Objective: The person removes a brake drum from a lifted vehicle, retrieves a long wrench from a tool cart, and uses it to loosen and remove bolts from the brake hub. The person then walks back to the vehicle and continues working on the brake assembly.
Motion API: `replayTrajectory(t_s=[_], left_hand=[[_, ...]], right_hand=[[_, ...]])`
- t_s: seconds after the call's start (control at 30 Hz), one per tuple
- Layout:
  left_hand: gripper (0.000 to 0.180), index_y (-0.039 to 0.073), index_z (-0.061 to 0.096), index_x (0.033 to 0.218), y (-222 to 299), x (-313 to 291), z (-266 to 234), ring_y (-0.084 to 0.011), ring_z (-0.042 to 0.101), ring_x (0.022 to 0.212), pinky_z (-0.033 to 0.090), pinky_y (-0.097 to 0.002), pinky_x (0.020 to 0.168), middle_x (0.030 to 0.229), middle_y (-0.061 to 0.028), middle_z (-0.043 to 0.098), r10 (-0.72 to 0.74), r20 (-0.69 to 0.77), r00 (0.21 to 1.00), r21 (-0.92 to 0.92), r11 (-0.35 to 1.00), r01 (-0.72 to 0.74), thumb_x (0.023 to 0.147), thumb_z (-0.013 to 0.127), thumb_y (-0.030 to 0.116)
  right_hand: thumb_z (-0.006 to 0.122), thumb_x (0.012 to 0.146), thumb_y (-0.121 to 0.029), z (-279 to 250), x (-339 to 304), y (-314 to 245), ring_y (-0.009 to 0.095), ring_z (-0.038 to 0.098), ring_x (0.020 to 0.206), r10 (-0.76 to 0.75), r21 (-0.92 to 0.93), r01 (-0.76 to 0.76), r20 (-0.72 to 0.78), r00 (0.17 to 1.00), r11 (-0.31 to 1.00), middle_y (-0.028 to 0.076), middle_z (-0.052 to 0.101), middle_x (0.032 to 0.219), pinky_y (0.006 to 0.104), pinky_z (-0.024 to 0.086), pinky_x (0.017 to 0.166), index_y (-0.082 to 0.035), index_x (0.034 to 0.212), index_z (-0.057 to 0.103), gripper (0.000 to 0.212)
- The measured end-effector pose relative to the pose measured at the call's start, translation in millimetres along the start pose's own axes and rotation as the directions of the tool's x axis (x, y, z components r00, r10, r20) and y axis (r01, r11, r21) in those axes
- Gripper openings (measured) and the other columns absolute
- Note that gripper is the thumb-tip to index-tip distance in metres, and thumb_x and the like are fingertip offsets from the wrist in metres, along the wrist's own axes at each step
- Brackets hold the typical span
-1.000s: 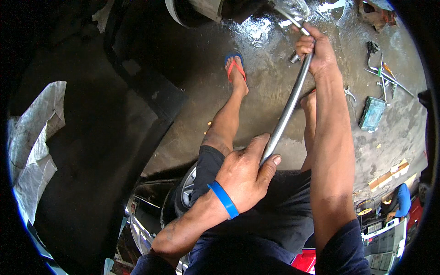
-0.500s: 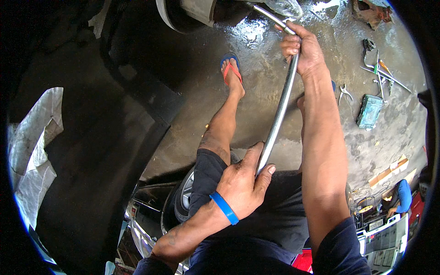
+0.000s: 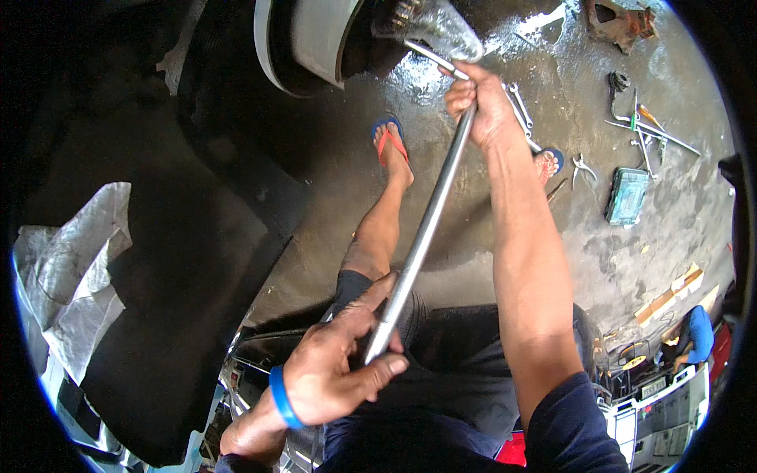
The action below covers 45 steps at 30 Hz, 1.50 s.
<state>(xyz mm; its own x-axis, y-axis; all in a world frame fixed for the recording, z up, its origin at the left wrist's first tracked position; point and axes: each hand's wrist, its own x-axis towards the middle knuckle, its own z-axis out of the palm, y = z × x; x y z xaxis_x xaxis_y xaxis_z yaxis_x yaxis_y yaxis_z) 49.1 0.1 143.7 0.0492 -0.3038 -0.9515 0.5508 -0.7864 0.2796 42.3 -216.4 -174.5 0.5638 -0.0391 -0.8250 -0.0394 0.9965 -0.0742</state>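
Observation:
A long silver metal pipe (image 3: pixel 430 217) slants between my two hands. My right hand (image 3: pixel 482 106) is closed round its upper end. Beyond that fist a slimmer metal bar (image 3: pixel 432 57) sticks out at an angle to the pipe, and the fist hides where the two meet. Lower down, my left hand (image 3: pixel 335 370), with a blue wristband (image 3: pixel 284 398), holds the bottom end loosely between thumb and fingers. Clear plastic (image 3: pixel 441 31) lies just past the slim bar, beside a dark gap under a curved pale panel (image 3: pixel 319 35).
On the floor to the right are combination wrenches (image 3: pixel 518 109), pliers (image 3: pixel 583 169), a teal case (image 3: pixel 627 195), several loose tools (image 3: pixel 646 126) and a rusty metal part (image 3: pixel 619 24). A large dark panel (image 3: pixel 158 299) fills the left. A person in blue (image 3: pixel 695 335) is at lower right.
Both hands and the pipe have shifted left in view. My left hand has dropped lower and sits at the pipe's bottom end. Wrenches on the floor have come into sight beside my right forearm.

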Motion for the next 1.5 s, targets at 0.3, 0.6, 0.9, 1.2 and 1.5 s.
replayTrajectory(t_s=[0.3,0.6,0.9,1.2,1.5], left_hand=[[0.029,-0.001,0.06,0.109,-128,69,-18,-0.0416,0.068,0.079,0.053,-0.0445,0.07,0.087,-0.0257,0.066,0.179,-0.317,0.932,0.596,0.801,0.049,0.093,0.065,0.024],[0.029,0.0,0.064,0.103,-147,153,-53,-0.0446,0.066,0.079,0.052,-0.0476,0.068,0.079,-0.0263,0.065,0.26,-0.401,0.878,0.607,0.794,0.041,0.094,0.062,0.028],[0.027,0.0,0.065,0.092,-172,156,-79,-0.0385,0.061,0.065,0.049,-0.0437,0.063,0.07,-0.0228,0.06,0.255,-0.399,0.881,0.641,0.765,0.069,0.094,0.064,0.028],[0.026,0.002,0.067,0.092,-218,222,-93,-0.0463,0.063,0.077,0.05,-0.0485,0.067,0.078,-0.0261,0.063,0.415,-0.331,0.847,0.629,0.767,-0.13,0.094,0.059,0.026],[0.03,0.0,0.065,0.086,-200,201,-97,-0.0452,0.063,0.071,0.048,-0.0483,0.063,0.073,-0.0259,0.061,0.307,-0.411,0.859,0.69,0.72,0.072,0.092,0.064,0.029]], right_hand=[[0.065,0.093,-0.018,-3,5,15,0.006,0.035,0.051,-0.032,-0.066,0.032,0.005,0.999,0.997,-0.006,0.037,0.061,0.0243,0.03,0.047,-0.011,0.095,0.056,0.013],[0.054,0.092,-0.013,4,16,12,0.011,0.037,0.05,-0.181,-0.068,0.174,-0.12,0.976,0.982,0.0,0.039,0.064,0.0289,0.032,0.044,-0.008,0.093,0.048,0.008],[0.063,0.095,-0.023,11,1,27,0.007,0.033,0.048,-0.183,-0.094,0.175,-0.093,0.979,0.98,-0.005,0.034,0.06,0.026,0.031,0.043,-0.008,0.102,0.049,0.021],[0.056,0.096,-0.022,8,9,26,0.009,0.034,0.048,-0.232,-0.101,0.219,-0.139,0.963,0.97,-0.004,0.034,0.06,0.0282,0.032,0.043,-0.011,0.092,0.045,0.015],[0.061,0.093,-0.026,8,15,36,0.009,0.032,0.043,-0.312,-0.098,0.3,-0.16,0.936,0.949,-0.002,0.037,0.058,0.0278,0.029,0.039,-0.008,0.094,0.05,0.022]])
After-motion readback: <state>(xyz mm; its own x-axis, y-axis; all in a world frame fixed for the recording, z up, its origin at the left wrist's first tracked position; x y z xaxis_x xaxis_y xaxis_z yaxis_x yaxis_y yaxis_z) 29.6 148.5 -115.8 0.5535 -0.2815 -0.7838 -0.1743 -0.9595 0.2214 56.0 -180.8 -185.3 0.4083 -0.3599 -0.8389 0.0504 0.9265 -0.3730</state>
